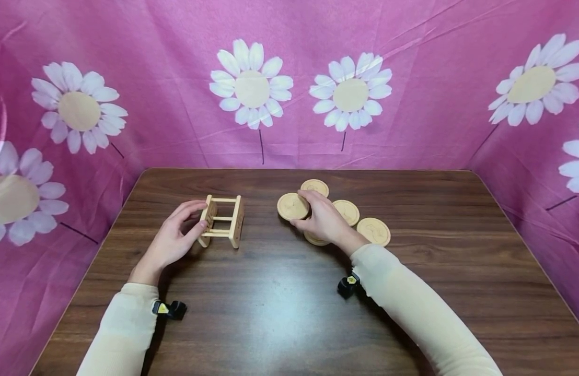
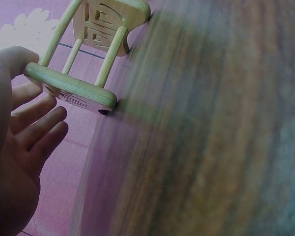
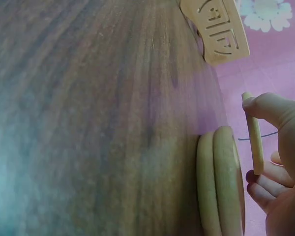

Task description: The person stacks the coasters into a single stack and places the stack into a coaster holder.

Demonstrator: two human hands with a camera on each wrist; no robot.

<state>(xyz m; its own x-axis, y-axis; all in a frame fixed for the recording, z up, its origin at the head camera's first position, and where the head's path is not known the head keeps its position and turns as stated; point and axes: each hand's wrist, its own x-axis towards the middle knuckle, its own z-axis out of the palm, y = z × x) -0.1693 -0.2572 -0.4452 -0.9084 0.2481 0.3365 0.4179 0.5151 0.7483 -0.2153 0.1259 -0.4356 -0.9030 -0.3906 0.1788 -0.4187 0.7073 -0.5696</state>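
Observation:
A small wooden coaster holder [image 1: 236,224], two carved side panels joined by round bars, stands on the table left of the middle. My left hand [image 1: 173,241] holds its left panel; in the left wrist view the thumb lies over the panel's edge [image 2: 71,81], with the other fingers at its outer face. My right hand [image 1: 324,215] pinches a round wooden coaster [image 1: 291,207] by its edge. The right wrist view shows that coaster [image 3: 254,135] raised above the table, between thumb and fingers. Under the right hand, another coaster [image 1: 315,239] is mostly hidden.
Around the right hand lie more round coasters: one behind [image 1: 315,186], one beside it [image 1: 348,211] and one near the sleeve [image 1: 375,232]. Two stacked coasters [image 3: 228,182] show in the right wrist view. A pink flowered cloth [image 1: 299,149] surrounds the brown wooden table [image 1: 270,324].

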